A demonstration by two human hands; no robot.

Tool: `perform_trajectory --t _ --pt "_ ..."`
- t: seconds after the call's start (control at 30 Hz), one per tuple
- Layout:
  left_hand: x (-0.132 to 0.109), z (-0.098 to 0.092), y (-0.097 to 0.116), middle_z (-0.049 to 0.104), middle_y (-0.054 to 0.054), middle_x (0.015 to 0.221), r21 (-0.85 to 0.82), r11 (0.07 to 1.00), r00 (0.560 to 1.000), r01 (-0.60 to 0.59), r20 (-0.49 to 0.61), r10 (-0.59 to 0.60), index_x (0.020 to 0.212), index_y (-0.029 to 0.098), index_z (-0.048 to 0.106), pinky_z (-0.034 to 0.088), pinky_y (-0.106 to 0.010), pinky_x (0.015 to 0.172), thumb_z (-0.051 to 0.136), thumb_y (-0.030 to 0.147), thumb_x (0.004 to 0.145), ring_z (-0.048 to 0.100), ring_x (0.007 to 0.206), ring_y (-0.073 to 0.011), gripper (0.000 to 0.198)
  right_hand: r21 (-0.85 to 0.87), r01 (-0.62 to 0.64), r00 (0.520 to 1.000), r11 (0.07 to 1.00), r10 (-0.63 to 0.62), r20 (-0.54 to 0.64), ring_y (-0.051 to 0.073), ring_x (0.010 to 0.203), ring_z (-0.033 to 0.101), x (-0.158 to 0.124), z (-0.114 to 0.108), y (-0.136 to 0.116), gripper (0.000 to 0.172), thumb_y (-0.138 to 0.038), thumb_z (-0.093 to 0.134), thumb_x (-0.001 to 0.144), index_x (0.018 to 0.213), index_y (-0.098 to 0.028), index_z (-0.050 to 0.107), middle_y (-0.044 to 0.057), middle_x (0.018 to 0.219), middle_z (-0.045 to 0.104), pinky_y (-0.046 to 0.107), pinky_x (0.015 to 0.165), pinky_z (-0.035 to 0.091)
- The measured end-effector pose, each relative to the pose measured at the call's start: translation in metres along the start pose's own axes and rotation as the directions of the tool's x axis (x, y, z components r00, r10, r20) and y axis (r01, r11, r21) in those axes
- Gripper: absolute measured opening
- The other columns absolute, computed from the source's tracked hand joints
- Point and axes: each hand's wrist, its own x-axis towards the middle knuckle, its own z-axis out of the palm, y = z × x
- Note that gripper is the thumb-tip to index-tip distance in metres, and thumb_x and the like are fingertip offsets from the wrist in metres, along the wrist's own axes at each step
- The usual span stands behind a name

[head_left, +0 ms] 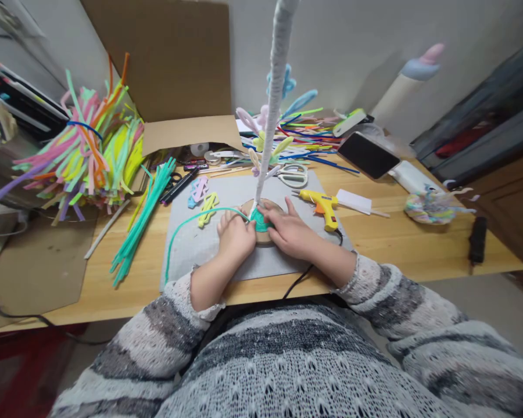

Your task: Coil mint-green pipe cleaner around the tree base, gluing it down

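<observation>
A tall white fuzzy stem [275, 98] stands upright on a round brown base [268, 208] lying on a grey mat [192, 244]. A teal pipe cleaner [187, 223] is coiled around the foot of the stem and trails off to the left across the mat. My left hand [235, 235] is closed on the teal pipe cleaner just left of the stem's foot. On the right side of the coil, my right hand [290, 229] presses down with its fingers curled over the base.
A yellow glue gun [325, 206] lies right of my hands, its cord running off the desk edge. White scissors [293, 174], a phone [368, 155], a bundle of teal pipe cleaners [143, 217], a heap of coloured pipe cleaners [91, 154] and a cardboard box [174, 69] surround the mat.
</observation>
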Motion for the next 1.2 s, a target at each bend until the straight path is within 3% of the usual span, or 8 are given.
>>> perform_trajectory --t 0.13,0.3,0.43,0.53,0.63,0.9,1.03,1.2 --pt "-0.001 -0.001 0.001 0.059 -0.014 0.111 -0.018 1.0 1.0 -0.011 -0.002 0.011 0.108 0.017 0.054 0.04 -0.045 0.098 0.051 0.029 0.086 0.051 0.114 -0.0321 0.025 -0.051 0.154 0.984 0.987 -0.148 0.099 0.024 0.132 0.047 -0.007 -0.008 -0.004 0.052 -0.008 0.043 0.078 0.13 -0.012 0.049 0.017 0.132 0.059 0.059 0.117 0.007" --pt "-0.001 -0.002 0.001 0.059 -0.014 0.111 -0.025 1.0 1.0 0.003 0.007 -0.003 0.106 0.018 0.054 0.04 -0.045 0.098 0.051 0.03 0.087 0.051 0.114 -0.0323 0.023 0.45 0.039 0.984 0.892 -0.113 0.14 0.022 0.11 0.064 -0.02 -0.025 -0.001 0.021 -0.017 0.041 0.087 0.099 -0.021 0.056 0.009 0.106 0.072 0.055 0.107 0.037" --pt "-0.001 -0.002 0.001 0.058 -0.014 0.112 -0.014 1.0 1.0 0.007 0.012 -0.007 0.109 0.017 0.054 0.04 -0.045 0.098 0.051 0.03 0.087 0.051 0.115 -0.0326 0.026 0.883 -0.197 0.969 0.427 0.22 0.11 0.023 0.11 0.065 -0.024 -0.025 0.001 0.01 -0.023 0.041 0.09 0.092 -0.022 0.05 0.01 0.107 0.073 0.051 0.1 0.046" --pt "-0.001 -0.001 0.002 0.058 -0.014 0.112 0.002 1.0 1.0 0.012 0.004 -0.012 0.111 0.016 0.054 0.039 -0.044 0.099 0.051 0.029 0.087 0.051 0.115 -0.0318 0.027 0.966 -0.249 0.921 0.068 0.326 0.214 0.021 0.105 0.067 -0.022 -0.026 0.001 0.008 -0.022 0.05 0.086 0.091 -0.021 0.056 0.008 0.1 0.075 0.046 0.104 0.045" --pt "-0.001 -0.001 0.002 0.058 -0.014 0.112 0.009 1.0 1.0 0.018 -0.003 -0.018 0.11 0.016 0.054 0.04 -0.044 0.099 0.052 0.028 0.087 0.051 0.115 -0.0312 0.026 0.959 -0.245 0.897 -0.142 0.343 0.28 0.017 0.099 0.069 -0.021 -0.029 0.0 0.013 -0.021 0.065 0.08 0.093 -0.02 0.063 0.005 0.096 0.076 0.038 0.101 0.048" --pt "0.0 0.001 0.0 0.059 -0.012 0.111 0.002 1.0 1.0 0.01 -0.006 -0.01 0.109 0.018 0.054 0.04 -0.043 0.097 0.053 0.029 0.087 0.051 0.113 -0.0306 0.025 0.964 -0.215 0.845 -0.157 0.465 0.264 0.006 0.063 0.065 -0.015 -0.018 0.002 0.023 -0.019 0.086 0.059 0.076 -0.021 0.071 -0.005 0.066 0.069 0.016 0.064 0.055" --pt "0.0 0.001 0.0 0.059 -0.012 0.112 -0.001 1.0 1.0 0.001 -0.009 -0.001 0.109 0.017 0.054 0.04 -0.043 0.097 0.052 0.029 0.088 0.051 0.113 -0.0303 0.025 0.942 -0.272 0.763 -0.199 0.551 0.337 0.012 0.067 0.069 -0.013 -0.009 0.007 0.03 -0.023 0.092 0.048 0.072 -0.02 0.073 0.0 0.068 0.072 0.021 0.066 0.059" --pt "0.0 0.002 -0.001 0.059 -0.012 0.111 0.006 1.0 1.0 0.002 -0.006 -0.002 0.109 0.017 0.054 0.04 -0.043 0.097 0.052 0.029 0.088 0.051 0.114 -0.0303 0.025 0.937 -0.266 0.743 -0.225 0.572 0.348 0.015 0.073 0.072 -0.013 -0.007 0.005 0.033 -0.022 0.093 0.045 0.073 -0.018 0.074 0.003 0.072 0.074 0.023 0.07 0.06"
